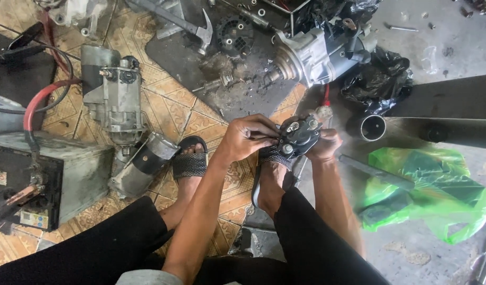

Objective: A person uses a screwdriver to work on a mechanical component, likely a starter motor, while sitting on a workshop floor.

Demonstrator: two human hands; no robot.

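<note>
1. We look down from our head camera as our left hand (248, 136) and right hand (324, 145) meet over a small dark metal motor part (298, 137), held above our sandalled feet (190, 161)
2. Our left fingers (264, 129) are curled and pinching at the part's near edge; our right hand cups it from below, fingers closed around its body
3. The part sits between both hands, above the patterned floor tiles (169, 111)
4. A grey starter motor (116, 97) lies to our left, a second grey motor (316, 53) beyond the hands, near a hammer (193, 26)
5. A green plastic bag (427, 192) lies to our right, beside a metal tube (372, 126)
</note>
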